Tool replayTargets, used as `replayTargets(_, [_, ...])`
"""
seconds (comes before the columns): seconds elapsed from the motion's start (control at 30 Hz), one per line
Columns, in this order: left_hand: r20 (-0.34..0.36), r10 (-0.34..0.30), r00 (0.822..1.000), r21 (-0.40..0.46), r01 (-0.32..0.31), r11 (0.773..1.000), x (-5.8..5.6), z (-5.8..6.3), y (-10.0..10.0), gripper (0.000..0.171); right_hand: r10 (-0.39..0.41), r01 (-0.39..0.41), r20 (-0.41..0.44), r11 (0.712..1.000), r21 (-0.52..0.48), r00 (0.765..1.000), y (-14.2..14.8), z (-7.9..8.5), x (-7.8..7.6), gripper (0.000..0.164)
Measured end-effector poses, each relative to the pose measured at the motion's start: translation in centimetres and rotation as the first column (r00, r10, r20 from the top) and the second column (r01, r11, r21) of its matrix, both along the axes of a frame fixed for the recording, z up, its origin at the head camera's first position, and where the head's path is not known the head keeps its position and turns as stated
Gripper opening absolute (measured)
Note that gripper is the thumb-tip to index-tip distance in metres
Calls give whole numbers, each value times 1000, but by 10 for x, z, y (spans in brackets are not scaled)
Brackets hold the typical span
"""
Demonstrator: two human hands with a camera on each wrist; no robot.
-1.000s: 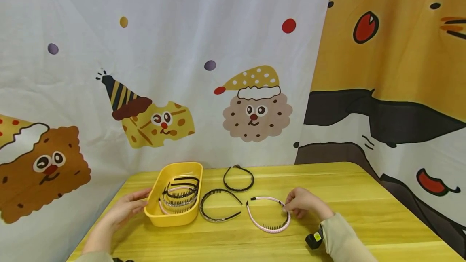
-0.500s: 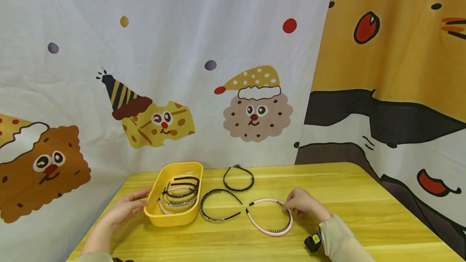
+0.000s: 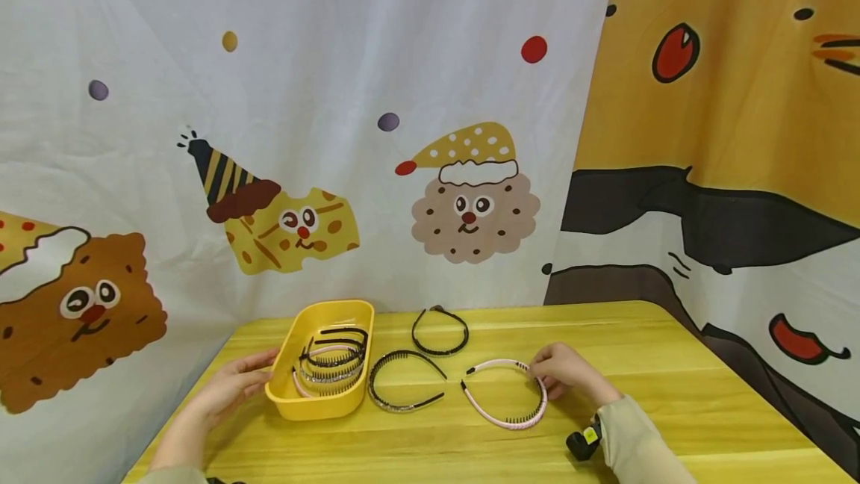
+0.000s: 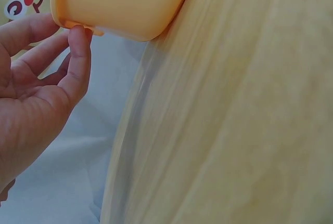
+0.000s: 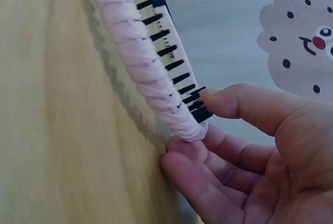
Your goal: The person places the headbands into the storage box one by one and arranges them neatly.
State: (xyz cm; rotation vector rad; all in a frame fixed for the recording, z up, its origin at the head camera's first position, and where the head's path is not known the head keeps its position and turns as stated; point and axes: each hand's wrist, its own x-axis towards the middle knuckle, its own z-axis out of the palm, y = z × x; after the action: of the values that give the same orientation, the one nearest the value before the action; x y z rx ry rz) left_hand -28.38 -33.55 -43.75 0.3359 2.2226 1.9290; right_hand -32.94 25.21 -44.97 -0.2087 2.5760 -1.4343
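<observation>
— Pink headband (image 5: pixel 143 60) has been shifted slightly toward 2 o'clock in the head view versus half a second ago. Right hand (image 3: pixel 566 373) is shifted with it. Anything else displaced?

— Nothing clear. Left hand (image 3: pixel 231 387) and yellow tray (image 3: pixel 319 409) are seen in the same spots.

— Key relation?

— Loop is set toward 8 o'clock from the right fingertips. Grip is placed on the upper-right part of the arc, off the long axis. That axis is laid roughly 10 to 4, gap between the tips faced to 10, curve to 4.

— Finger state?

— Right: narrow, band pinched. Thumb is seen on the toothed inner side in the right wrist view, other fingertips on the wrapped outer side. Left: loosely extended, tips rested against the tray's 9 o'clock side.

— Nearer hand?

— Right, in contact. Left is kept well apart, beyond the tray.

— Lifted off the table (image 3: pixel 484 461)?

— Cannot be told. A shadow is cast alongside in the right wrist view, so part may be raised; that is a judgement.

— Neighbours?

— Glittery dark headband (image 3: pixel 401 408) is found at 9 o'clock, between loop and tray; thin black headband (image 3: pixel 441 353) between 10 and 11. Neither is touched by a hand.
</observation>
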Motion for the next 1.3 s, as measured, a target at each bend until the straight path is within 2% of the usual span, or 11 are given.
replayTargets(0.2, [5,5,1000,-3,-5,1000,0,-1,-1,64,-6,11,39,993,-118,999,10,-2,-7,36])
replayTargets(0.37, [29,29,999,-7,-29,1000,0,-2,-2,64,6,6,62,983,-186,998,15,-1,-11,40])
replayTargets(0.57, [14,9,1000,-12,-9,1000,4,-1,-1,64,-2,19,70,970,-243,998,16,2,-11,41])
replayTargets(0.77, [22,12,1000,-6,-12,1000,5,-3,-1,64,-26,47,81,962,-268,996,16,1,-11,41])
replayTargets(1.0, [19,14,1000,-18,-14,1000,-1,-1,-2,63,-61,80,77,958,-276,995,14,-1,-13,42])
replayTargets(1.3, [14,29,999,-36,-28,999,2,3,2,62,-8,22,45,950,-313,999,11,1,-11,40])
